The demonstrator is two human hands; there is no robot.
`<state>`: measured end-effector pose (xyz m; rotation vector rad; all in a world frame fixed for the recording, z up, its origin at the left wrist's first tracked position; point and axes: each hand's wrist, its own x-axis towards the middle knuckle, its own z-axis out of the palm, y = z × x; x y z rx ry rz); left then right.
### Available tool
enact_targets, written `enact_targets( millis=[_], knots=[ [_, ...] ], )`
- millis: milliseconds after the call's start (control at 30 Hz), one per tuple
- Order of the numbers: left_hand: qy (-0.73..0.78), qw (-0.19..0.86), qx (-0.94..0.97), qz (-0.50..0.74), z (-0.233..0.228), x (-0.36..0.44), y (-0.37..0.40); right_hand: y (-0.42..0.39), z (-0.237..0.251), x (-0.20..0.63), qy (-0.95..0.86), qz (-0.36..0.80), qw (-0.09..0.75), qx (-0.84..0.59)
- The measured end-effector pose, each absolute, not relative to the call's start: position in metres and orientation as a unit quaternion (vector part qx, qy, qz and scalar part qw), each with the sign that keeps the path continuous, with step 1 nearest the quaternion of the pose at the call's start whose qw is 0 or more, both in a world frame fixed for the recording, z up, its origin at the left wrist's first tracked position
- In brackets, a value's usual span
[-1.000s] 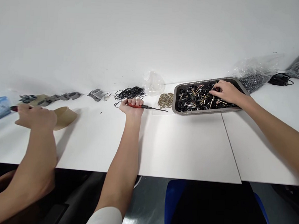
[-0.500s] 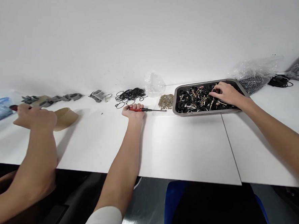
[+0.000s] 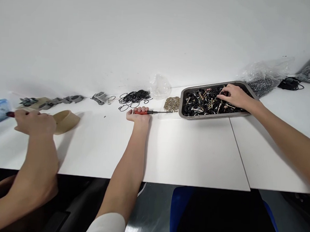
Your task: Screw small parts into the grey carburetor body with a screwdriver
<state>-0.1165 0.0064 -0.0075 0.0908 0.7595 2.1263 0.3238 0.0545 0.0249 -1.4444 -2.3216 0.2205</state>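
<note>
Head view, contents by size:
1. White table (image 3: pixel 194 153): bare surface toward 6 o'clock; near edge runs along the bottom.
2. Metal tray (image 3: pixel 183 109) of black parts, at 1 o'clock; right hand (image 3: pixel 235 95) curled among the parts, grip unclear.
3. Co-worker's hand (image 3: pixel 33 122) at 9 o'clock, beside a tan cup (image 3: pixel 66 121).
4. Black rings (image 3: pixel 135 96) at 12 o'clock.
5. Left hand (image 3: pixel 138 115): fist closed round the red screwdriver (image 3: pixel 150 112), its tip toward the brass screws (image 3: pixel 172 103).
</note>
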Motion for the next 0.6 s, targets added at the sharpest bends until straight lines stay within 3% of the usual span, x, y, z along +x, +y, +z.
enact_targets(
  millis=[600],
  knots=[
    [0.304, 0.421, 0.094, 0.849, -0.013, -0.127, 0.013, 0.058, 0.021, 0.326, -0.831, 0.078, 0.208, -0.510]
  ],
)
